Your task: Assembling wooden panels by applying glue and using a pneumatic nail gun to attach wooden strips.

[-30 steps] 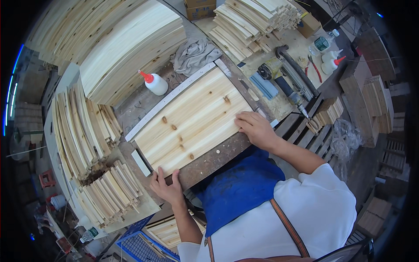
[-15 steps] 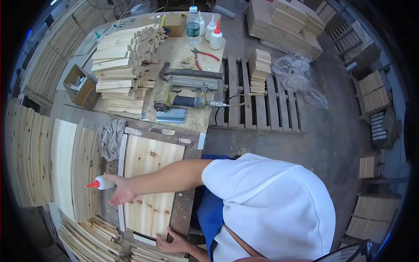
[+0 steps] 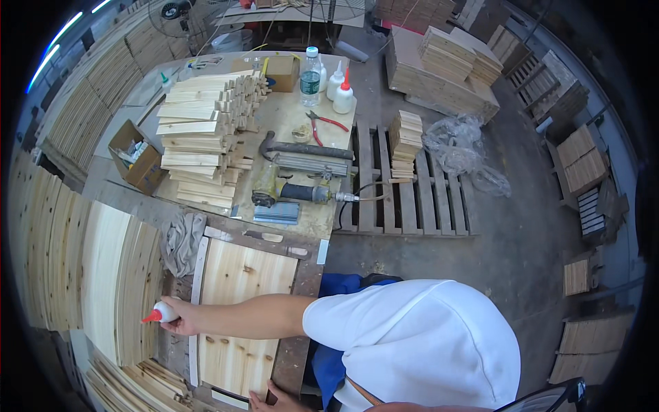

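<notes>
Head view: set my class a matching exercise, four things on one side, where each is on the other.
1 red-tipped glue bottle
2 red-handled pliers
3 grey rag
4 clear water bottle

a beside the pine panel
b next to the cardboard box
c in the right hand
d just beyond the hammer

Pairs: 1-c, 2-d, 3-a, 4-b
</notes>
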Action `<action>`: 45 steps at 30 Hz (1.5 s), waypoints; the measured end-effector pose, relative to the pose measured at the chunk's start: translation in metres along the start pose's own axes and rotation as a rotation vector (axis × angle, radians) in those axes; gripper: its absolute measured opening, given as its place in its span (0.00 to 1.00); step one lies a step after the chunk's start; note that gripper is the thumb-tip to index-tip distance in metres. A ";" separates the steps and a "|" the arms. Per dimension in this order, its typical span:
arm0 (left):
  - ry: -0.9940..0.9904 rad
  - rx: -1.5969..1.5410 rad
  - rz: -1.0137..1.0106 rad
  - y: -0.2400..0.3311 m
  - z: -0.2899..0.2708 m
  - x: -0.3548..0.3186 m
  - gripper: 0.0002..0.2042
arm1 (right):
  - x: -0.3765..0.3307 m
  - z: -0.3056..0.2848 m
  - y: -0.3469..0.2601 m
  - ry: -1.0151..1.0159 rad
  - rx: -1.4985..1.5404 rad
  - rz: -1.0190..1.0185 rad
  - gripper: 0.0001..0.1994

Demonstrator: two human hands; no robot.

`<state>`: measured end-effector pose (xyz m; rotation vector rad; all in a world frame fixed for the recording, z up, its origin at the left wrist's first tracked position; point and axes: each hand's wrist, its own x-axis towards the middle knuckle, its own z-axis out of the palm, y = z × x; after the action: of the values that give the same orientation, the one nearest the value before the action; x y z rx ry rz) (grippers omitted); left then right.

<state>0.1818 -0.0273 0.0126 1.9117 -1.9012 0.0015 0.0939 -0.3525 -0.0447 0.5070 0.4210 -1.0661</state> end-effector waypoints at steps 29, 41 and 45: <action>0.130 -0.184 -0.145 0.003 0.045 -0.006 0.33 | -0.237 -0.082 -0.042 -0.302 -1.633 -0.770 0.26; 0.210 -0.121 -0.283 -0.002 0.034 -0.019 0.31 | -0.238 -0.056 -0.021 -0.379 -1.503 -0.401 0.29; 0.206 -0.139 -0.303 0.002 0.028 -0.011 0.29 | -0.229 -0.061 -0.011 -0.402 -1.565 -0.427 0.30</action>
<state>0.1703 -0.0254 -0.0155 2.0002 -1.4295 -0.0248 -0.0181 -0.1581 0.0311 -1.2045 0.8617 -0.8941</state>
